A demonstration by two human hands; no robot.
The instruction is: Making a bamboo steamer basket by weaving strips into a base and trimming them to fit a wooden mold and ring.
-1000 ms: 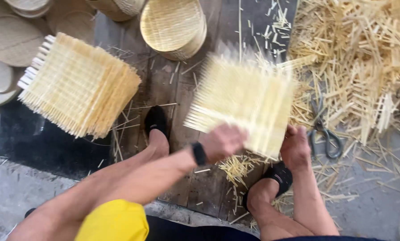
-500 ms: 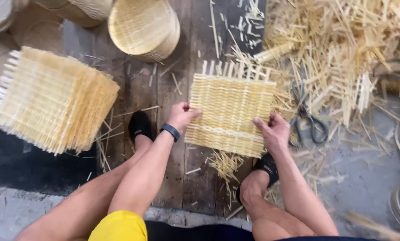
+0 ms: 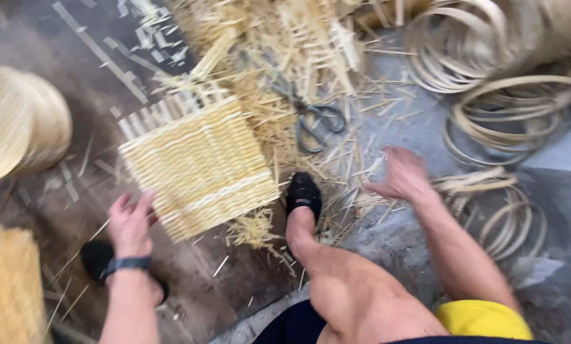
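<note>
The woven mat [image 3: 199, 167] lies flat on the dark boards, and only the left hand [image 3: 131, 220] touches it now, fingertips on its near-left edge; half a second ago both hands pressed it. The right hand [image 3: 401, 175] has lifted away, fingers spread, holding nothing (blurred in motion). Pale square weave, loose strip ends poking out beyond the fingers. Scissors [image 3: 314, 118] lie in the cuttings [image 3: 279, 51] beyond; bamboo hoops [image 3: 502, 121] pile past the right hand.
</note>
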